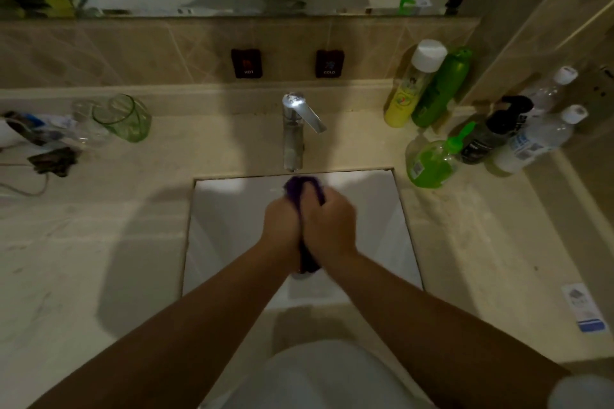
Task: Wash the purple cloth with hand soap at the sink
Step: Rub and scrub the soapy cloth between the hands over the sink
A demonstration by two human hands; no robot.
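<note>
Hands point(309, 226), 2, around 1 purple cloth point(304, 184)

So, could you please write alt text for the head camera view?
Both hands, left and right, squeeze a purple cloth over a white sink, below a chrome tap. A green soap pump bottle stands on the counter to the right.

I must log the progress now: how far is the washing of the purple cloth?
Done: the purple cloth is at the sink, bunched up. In hand: the left hand and right hand squeeze it together under the faucet. No foam or running water is visible, so whether soap from the green pump bottle was applied is unclear. Left: rinsing and wringing.
</note>
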